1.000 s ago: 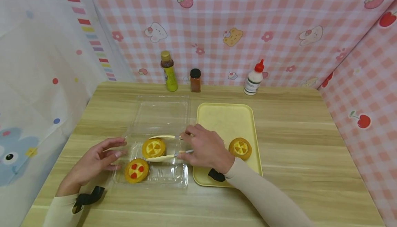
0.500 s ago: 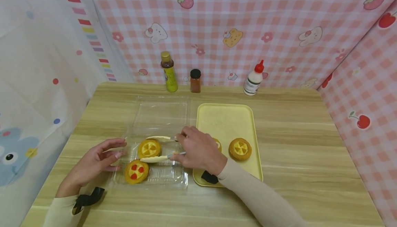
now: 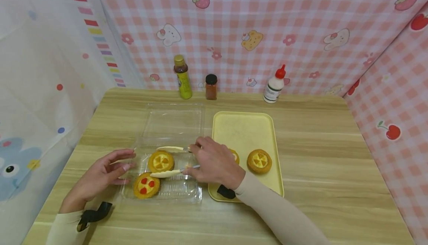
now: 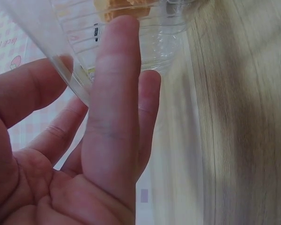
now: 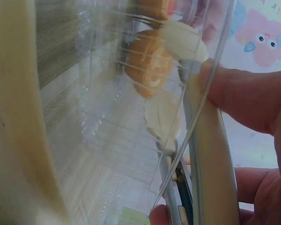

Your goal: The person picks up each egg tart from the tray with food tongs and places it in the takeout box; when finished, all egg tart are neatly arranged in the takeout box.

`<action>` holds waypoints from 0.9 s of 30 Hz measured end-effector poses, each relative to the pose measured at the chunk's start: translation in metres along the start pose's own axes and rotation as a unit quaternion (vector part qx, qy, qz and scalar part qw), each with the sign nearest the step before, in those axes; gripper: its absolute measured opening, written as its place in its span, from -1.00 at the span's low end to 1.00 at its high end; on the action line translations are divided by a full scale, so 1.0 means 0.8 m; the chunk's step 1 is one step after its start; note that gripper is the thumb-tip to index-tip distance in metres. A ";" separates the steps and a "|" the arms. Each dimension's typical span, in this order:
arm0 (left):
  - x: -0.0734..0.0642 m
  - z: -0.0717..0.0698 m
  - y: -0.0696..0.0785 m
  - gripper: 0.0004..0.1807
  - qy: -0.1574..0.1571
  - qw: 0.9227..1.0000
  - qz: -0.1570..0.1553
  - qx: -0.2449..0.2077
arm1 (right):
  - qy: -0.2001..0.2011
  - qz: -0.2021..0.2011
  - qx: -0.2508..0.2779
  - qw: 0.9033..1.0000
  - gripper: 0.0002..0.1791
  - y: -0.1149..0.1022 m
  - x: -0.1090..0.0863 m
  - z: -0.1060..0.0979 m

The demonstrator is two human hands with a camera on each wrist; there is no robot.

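My right hand [image 3: 217, 161] grips a pair of tongs [image 3: 166, 173] with cream-coloured scalloped tips. The tips lie on either side of a round egg tart [image 3: 161, 161] topped with yellow wedges, inside a clear plastic container [image 3: 195, 196]. Close below it, in the same container, is a second tart [image 3: 145, 186] with red pieces on top. At the container's left side is my left hand [image 3: 103, 170], fingers spread and relaxed. In the left wrist view, its fingers [image 4: 114, 108] are right at the clear rim [image 4: 72, 84], one seen behind the plastic.
A yellow tray [image 3: 243, 126] right of the container bears a tart [image 3: 259, 161] and another tart [image 3: 236, 156] partly hidden by my right hand. The container's lid [image 3: 174, 120] lies folded back. Behind stand a sauce bottle [image 3: 183, 81], a spice jar [image 3: 211, 89] and a red-capped bottle [image 3: 273, 87].
The right hand and tongs have shifted left, and the wedge-topped tart has moved left with them. Part of a tart on the tray has come into view. The left hand stays put.
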State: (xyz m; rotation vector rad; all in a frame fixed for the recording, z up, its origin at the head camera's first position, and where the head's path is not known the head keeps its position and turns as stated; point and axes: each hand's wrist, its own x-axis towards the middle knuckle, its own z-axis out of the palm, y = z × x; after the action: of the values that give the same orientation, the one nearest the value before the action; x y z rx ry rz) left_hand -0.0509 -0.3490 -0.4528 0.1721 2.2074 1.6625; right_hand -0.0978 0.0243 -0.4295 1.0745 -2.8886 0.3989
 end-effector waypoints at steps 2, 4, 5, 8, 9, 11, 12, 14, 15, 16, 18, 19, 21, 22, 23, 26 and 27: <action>0.000 0.000 0.000 -0.42 0.001 1.000 -0.001 0.000 | 0.003 -0.003 0.000 1.000 -0.21 0.001 -0.001 -0.001; 0.000 -0.001 0.000 -0.42 0.003 1.000 -0.002 -0.001 | 0.006 -0.006 -0.001 1.000 -0.19 0.001 -0.001 -0.001; 0.000 -0.001 0.000 -0.43 0.003 1.000 -0.002 -0.001 | 0.007 -0.009 -0.002 1.000 -0.19 0.001 -0.001 -0.001; 0.001 -0.001 0.000 -0.43 0.005 1.000 0.000 -0.002 | 0.009 -0.015 -0.007 1.000 -0.16 0.002 -0.001 -0.002; 0.001 -0.001 -0.001 -0.43 0.005 1.000 0.000 -0.003 | 0.010 -0.017 -0.008 1.000 -0.15 0.002 -0.001 -0.003; 0.001 -0.002 -0.001 -0.42 0.004 1.000 0.000 -0.002 | 0.013 -0.019 -0.013 1.000 -0.14 0.002 -0.002 -0.004; 0.001 -0.002 -0.001 -0.42 0.004 1.000 0.000 -0.003 | 0.015 -0.021 -0.014 1.000 -0.14 0.003 -0.002 -0.004; 0.000 -0.002 -0.001 -0.42 0.005 1.000 -0.001 -0.003 | 0.024 -0.025 -0.017 0.999 -0.14 0.004 -0.002 -0.005; 0.000 -0.002 -0.001 -0.42 0.005 1.000 -0.001 -0.003 | 0.030 -0.027 -0.018 0.999 -0.15 0.004 -0.002 -0.005; 0.000 -0.002 -0.001 -0.42 0.006 1.000 -0.001 -0.002 | 0.035 -0.030 -0.019 0.999 -0.15 0.005 -0.003 -0.006; -0.001 -0.002 -0.001 -0.42 0.007 1.000 -0.002 -0.002 | 0.043 -0.034 -0.018 0.998 -0.16 0.006 -0.003 -0.006; -0.001 -0.002 -0.001 -0.42 0.008 1.000 -0.002 -0.001 | 0.046 -0.036 -0.017 0.998 -0.16 0.006 -0.003 -0.006; -0.001 -0.002 -0.001 -0.42 0.009 1.000 -0.003 -0.001 | 0.049 -0.037 -0.015 0.998 -0.17 0.008 -0.004 -0.007; -0.001 -0.002 0.000 -0.42 0.009 1.000 -0.003 -0.001 | 0.050 -0.035 -0.013 0.998 -0.17 0.008 -0.005 -0.007; -0.001 -0.002 0.000 -0.42 0.009 1.000 -0.004 -0.001 | 0.052 -0.033 -0.011 0.998 -0.18 0.009 -0.006 -0.008; -0.001 -0.002 0.000 -0.41 0.009 1.000 -0.006 0.000 | 0.058 -0.025 -0.006 0.998 -0.20 0.013 -0.010 -0.010; -0.001 -0.002 0.000 -0.41 0.008 1.000 -0.006 0.000 | 0.061 -0.021 -0.004 0.998 -0.21 0.014 -0.012 -0.011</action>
State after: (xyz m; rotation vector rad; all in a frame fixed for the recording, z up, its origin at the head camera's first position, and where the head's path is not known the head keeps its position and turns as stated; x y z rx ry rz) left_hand -0.0504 -0.3506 -0.4522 0.1457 2.2161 1.6642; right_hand -0.0984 0.0405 -0.4245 1.0680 -2.7552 0.4329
